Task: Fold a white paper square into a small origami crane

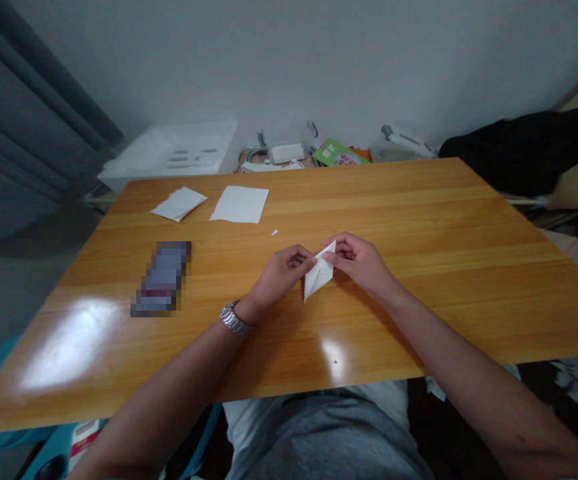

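Note:
A small folded piece of white paper (320,275), with slanted edges and a point at its lower left, is held just over the wooden table (419,220). My left hand (285,272) pinches its upper left edge between thumb and curled fingers; a metal watch (236,320) circles that wrist. On the other side, my right hand (361,260) grips the upper right corner, thumb in front and fingers behind. The fingers hide part of the paper's top edge. Beyond my left hand lies a tiny white paper scrap (275,233).
A square white sheet (240,204) and a folded white paper (179,203) lie toward the table's far left. A pixelated, phone-shaped object (163,279) rests left of my hands. Behind the table are a white plastic tray (169,147), a green booklet (339,153) and black cloth (513,150).

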The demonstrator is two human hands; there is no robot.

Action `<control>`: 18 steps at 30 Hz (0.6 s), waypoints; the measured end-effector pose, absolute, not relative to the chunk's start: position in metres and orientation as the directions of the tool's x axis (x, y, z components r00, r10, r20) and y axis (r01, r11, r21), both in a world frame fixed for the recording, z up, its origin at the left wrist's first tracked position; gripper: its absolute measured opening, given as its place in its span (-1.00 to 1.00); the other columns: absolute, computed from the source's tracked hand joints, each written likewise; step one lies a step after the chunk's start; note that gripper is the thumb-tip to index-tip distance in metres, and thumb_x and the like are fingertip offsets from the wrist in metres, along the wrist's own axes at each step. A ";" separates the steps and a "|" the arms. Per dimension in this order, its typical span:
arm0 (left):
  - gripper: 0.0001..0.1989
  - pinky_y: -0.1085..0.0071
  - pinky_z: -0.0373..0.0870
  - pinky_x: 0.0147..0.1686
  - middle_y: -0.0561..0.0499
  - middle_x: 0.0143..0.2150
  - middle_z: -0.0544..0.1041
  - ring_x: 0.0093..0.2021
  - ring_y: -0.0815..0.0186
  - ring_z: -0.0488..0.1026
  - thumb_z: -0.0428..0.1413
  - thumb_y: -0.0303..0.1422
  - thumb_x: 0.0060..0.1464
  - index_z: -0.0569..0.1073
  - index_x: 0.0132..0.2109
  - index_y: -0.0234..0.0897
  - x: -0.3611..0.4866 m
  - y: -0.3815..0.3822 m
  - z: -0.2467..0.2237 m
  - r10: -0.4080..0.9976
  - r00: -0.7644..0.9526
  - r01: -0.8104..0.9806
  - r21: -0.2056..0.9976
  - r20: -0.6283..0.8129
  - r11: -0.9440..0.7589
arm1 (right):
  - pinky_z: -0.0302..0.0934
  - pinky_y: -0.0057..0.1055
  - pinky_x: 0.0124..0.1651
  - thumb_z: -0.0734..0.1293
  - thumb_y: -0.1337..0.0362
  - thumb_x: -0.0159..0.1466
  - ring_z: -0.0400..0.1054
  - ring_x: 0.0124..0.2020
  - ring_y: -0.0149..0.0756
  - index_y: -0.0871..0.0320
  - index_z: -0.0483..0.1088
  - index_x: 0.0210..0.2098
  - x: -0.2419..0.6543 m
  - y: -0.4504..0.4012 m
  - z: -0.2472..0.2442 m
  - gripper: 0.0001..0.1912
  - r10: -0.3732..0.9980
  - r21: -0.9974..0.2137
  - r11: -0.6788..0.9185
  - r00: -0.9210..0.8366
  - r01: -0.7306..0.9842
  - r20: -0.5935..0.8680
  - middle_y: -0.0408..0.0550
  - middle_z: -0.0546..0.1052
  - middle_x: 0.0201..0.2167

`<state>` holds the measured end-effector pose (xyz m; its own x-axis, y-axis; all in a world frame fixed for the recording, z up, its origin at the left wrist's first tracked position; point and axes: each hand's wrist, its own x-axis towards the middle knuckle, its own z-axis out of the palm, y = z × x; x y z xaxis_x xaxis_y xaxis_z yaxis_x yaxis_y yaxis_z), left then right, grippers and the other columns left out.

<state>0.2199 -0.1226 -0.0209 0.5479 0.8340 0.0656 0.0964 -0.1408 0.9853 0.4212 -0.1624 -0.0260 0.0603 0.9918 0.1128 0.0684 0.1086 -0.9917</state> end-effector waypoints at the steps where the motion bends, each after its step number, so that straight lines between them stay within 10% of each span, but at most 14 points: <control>1: -0.65 0.43 0.41 -0.27 -0.03 -0.29 0.56 -0.29 0.31 0.48 0.23 -0.06 0.19 0.49 -0.24 -0.31 0.220 -0.123 -0.021 0.838 0.542 0.098 0.985 0.066 -0.141 | 0.44 -0.31 -0.22 0.54 0.02 0.15 0.53 -0.31 -0.24 0.09 0.49 -0.17 0.421 -0.162 -0.026 -0.62 0.992 -0.992 0.105 0.059 0.066 0.109 -0.07 0.63 -0.31; 18: -0.67 0.42 0.42 -0.26 -0.04 -0.27 0.57 -0.27 0.30 0.49 0.21 -0.09 0.23 0.50 -0.21 -0.31 0.220 -0.124 -0.019 0.816 0.566 0.110 0.970 0.118 -0.216 | 0.34 -0.35 -0.22 0.53 -0.07 0.16 0.43 -0.35 -0.29 0.12 0.54 -0.36 0.419 -0.164 -0.022 -0.63 0.997 -0.997 0.060 0.042 0.041 0.062 -0.11 0.58 -0.39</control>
